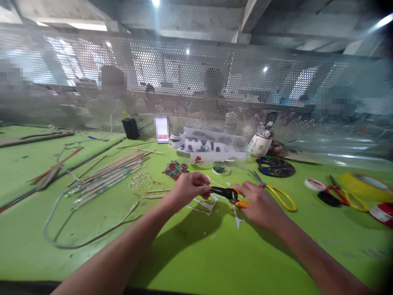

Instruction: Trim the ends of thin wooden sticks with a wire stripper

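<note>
My right hand (260,201) is wrapped round the orange handles of a black-headed hand tool (223,192), pliers or snips by its shape; I cannot tell which. Its dark tip points left and meets the fingers of my left hand (190,189). Thumb and forefinger of that hand are pinched together at the tip; what they hold is too small to make out. A thin pale stick (217,181) shows just behind the fingertips. White paper scraps (205,206) lie on the green table beneath both hands. Yellow-handled scissors (278,196) rest right beyond my right hand.
Bundled wooden sticks (107,174), small beads (141,180) and a white cable (86,245) lie left. Behind are red-green flower pieces (175,169), a phone (162,129), rolled sheets (208,145) and a jug (260,141). Yellow tape (362,184) sits right. A perforated screen (184,82) stands behind.
</note>
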Motion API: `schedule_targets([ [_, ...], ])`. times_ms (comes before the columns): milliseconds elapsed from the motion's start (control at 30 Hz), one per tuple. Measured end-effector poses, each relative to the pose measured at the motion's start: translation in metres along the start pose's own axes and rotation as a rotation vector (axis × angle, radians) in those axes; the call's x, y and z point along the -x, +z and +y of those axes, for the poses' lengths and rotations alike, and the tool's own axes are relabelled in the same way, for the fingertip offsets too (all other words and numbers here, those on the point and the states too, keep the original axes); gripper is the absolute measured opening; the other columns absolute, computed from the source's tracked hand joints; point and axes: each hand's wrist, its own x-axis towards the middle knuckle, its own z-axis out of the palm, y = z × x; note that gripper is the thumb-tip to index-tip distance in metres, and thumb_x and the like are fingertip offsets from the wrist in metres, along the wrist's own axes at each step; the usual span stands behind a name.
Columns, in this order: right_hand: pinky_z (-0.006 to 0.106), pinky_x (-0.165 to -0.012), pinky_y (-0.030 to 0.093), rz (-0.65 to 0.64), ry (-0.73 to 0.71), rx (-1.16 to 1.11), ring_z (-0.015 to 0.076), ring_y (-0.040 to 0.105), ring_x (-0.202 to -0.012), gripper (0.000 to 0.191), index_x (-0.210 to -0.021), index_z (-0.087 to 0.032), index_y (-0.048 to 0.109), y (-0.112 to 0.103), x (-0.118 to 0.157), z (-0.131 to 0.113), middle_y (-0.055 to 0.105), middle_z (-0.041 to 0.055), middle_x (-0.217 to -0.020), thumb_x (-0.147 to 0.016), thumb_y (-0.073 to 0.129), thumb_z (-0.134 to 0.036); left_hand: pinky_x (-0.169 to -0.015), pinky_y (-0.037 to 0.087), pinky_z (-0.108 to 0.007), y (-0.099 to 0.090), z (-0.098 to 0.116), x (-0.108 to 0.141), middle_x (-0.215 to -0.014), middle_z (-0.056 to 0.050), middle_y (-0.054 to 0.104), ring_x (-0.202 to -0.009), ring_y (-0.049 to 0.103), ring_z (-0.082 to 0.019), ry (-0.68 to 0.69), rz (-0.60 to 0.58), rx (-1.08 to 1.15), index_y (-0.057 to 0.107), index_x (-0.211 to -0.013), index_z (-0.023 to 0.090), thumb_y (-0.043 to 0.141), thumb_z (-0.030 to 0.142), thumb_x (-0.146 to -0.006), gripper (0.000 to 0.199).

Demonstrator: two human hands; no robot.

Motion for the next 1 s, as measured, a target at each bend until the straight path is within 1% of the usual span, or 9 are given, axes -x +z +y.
schedule_targets([
  [167, 0.036, -0.072, 0.049, -0.033, 0.010, 0.023, 0.0234, 0.059, -0.082, 0.041, -0.124, -0.013, 0.062, -0.001, 0.000, 0.000, 0.060, 0.0097, -0.089, -0.084, 0.061, -0.019, -0.059, 0.052, -0.025, -0.001, -0.001, -0.001, -0.064, -0.003, 0.072, -0.057, 0.066, -0.012, 0.016, -0.002, -0.083, 0.062, -0.080, 0.013, 0.075, 0.023, -0.070, 0.019],
  [267, 0.035, -0.071, 0.048, -0.044, 0.009, 0.052, 0.0230, 0.060, -0.081, 0.043, -0.124, -0.013, 0.062, -0.003, 0.000, 0.000, 0.061, 0.0104, -0.090, -0.081, 0.062, -0.016, -0.059, 0.052, -0.025, -0.001, -0.002, -0.003, -0.063, -0.003, 0.071, -0.056, 0.065, -0.012, 0.021, -0.009, -0.112, 0.062, -0.080, 0.014, 0.074, 0.024, -0.070, 0.018],
  [467, 0.033, -0.066, 0.046, 0.013, -0.041, 0.113, 0.0216, 0.059, -0.075, 0.041, -0.119, -0.012, 0.064, -0.003, 0.000, 0.001, 0.063, 0.0099, -0.086, -0.078, 0.061, -0.013, -0.062, 0.053, -0.027, -0.002, -0.001, -0.002, -0.065, -0.002, 0.071, -0.059, 0.066, -0.013, 0.017, -0.008, -0.131, 0.062, -0.080, 0.015, 0.074, 0.028, -0.071, 0.020],
  [633, 0.034, -0.066, 0.047, 0.023, -0.046, 0.105, 0.0230, 0.061, -0.075, 0.041, -0.118, -0.014, 0.064, -0.001, 0.000, 0.002, 0.064, 0.0097, -0.085, -0.077, 0.060, -0.013, -0.061, 0.050, -0.027, -0.001, 0.002, -0.001, -0.064, -0.003, 0.070, -0.058, 0.064, -0.012, 0.001, -0.011, -0.105, 0.062, -0.079, 0.015, 0.075, 0.026, -0.071, 0.019],
  [733, 0.035, -0.069, 0.049, 0.034, -0.049, 0.079, 0.0236, 0.061, -0.079, 0.041, -0.119, -0.014, 0.063, 0.000, 0.001, 0.003, 0.064, 0.0103, -0.087, -0.078, 0.059, -0.013, -0.064, 0.050, -0.028, -0.002, 0.004, 0.001, -0.066, -0.003, 0.069, -0.060, 0.063, -0.012, -0.030, -0.024, -0.055, 0.063, -0.082, 0.015, 0.076, 0.027, -0.072, 0.020],
  [833, 0.034, -0.070, 0.049, 0.048, -0.050, 0.048, 0.0229, 0.061, -0.079, 0.044, -0.122, -0.011, 0.061, 0.004, 0.002, 0.004, 0.063, 0.0104, -0.088, -0.078, 0.056, -0.010, -0.067, 0.049, -0.028, -0.004, 0.007, 0.004, -0.073, -0.004, 0.069, -0.065, 0.062, -0.012, -0.089, -0.072, -0.007, 0.065, -0.082, 0.014, 0.074, 0.031, -0.075, 0.021],
  [900, 0.034, -0.071, 0.049, 0.064, -0.054, 0.048, 0.0227, 0.061, -0.079, 0.047, -0.123, -0.011, 0.060, 0.006, 0.002, 0.004, 0.063, 0.0100, -0.089, -0.076, 0.055, -0.007, -0.062, 0.046, -0.026, -0.004, 0.009, 0.007, -0.074, -0.005, 0.068, -0.063, 0.059, -0.011, -0.136, -0.117, -0.002, 0.066, -0.077, 0.013, 0.070, 0.036, -0.079, 0.024],
  [1000, 0.034, -0.070, 0.049, 0.094, -0.074, 0.088, 0.0228, 0.060, -0.077, 0.047, -0.121, -0.011, 0.060, 0.010, 0.002, 0.005, 0.063, 0.0098, -0.088, -0.074, 0.055, -0.007, -0.053, 0.036, -0.022, -0.004, 0.011, 0.009, -0.066, -0.003, 0.063, -0.056, 0.051, -0.008, -0.178, -0.150, -0.019, 0.066, -0.068, 0.012, 0.066, 0.039, -0.083, 0.031],
])
